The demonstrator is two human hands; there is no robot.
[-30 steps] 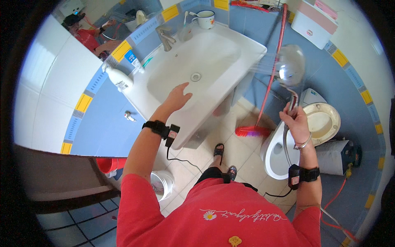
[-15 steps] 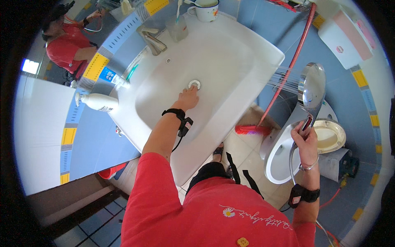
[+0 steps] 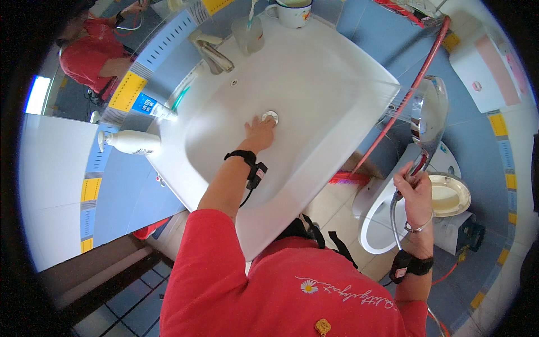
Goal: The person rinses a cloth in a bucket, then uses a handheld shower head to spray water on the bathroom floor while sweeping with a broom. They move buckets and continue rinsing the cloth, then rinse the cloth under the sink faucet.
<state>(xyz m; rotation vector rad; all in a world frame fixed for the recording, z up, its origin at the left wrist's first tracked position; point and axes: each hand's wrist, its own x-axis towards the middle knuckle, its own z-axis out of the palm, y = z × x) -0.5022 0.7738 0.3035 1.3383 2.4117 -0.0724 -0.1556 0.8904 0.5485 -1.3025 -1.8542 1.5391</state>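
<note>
My left hand reaches down into the white washbasin, palm toward the bowl. Its fingers are spread, and their tips are at the round metal drain stopper. Beyond the basin's right side, my right hand is closed around the handle of a chrome shower head. The head's face is turned left, and thin jets of water spray from it toward the basin's right rim. A metal hose runs down from the handle along my right forearm.
A chrome faucet, a cup with a toothbrush and an enamel mug stand along the back rim. At left are a toothpaste tube and a white pump bottle. A toilet and a red broom handle are at right.
The fingers of my left hand have spread apart beside the stopper. Water from the shower head now reaches the basin's right rim. The whole view has shifted slightly.
</note>
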